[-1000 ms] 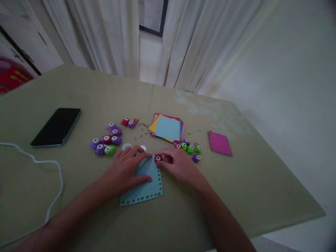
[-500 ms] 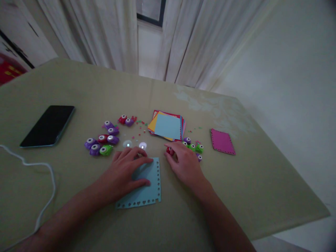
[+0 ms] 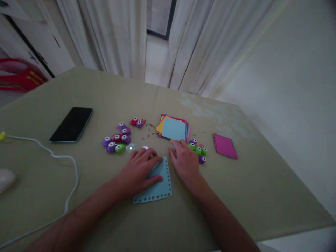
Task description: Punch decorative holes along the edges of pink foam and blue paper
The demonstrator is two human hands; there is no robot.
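Note:
Spread over a light blue sheet of paper (image 3: 160,185), my left hand (image 3: 143,171) presses it to the table with its fingers apart. Star and heart holes line the sheet's right and bottom edges. To the right of it, my right hand (image 3: 185,159) rests on the table with its fingers bent and drawn together; whatever is under them is hidden. Beside that hand lie green craft punches (image 3: 198,150) and a purple craft punch (image 3: 202,159). Just past its fingertips is a stack of coloured paper (image 3: 174,128).
More craft punches (image 3: 118,138), purple, red and green, sit left of centre near clear round discs (image 3: 130,147) and paper bits (image 3: 149,133). A pink sheet with a punched edge (image 3: 225,146) lies right. At left are a black tablet (image 3: 71,124) and a white cable (image 3: 52,154).
The view has shifted, so things on the table appear farther right. The red punch seen between my right thumb and forefinger is now out of sight. My left hand stays on the blue sheet.

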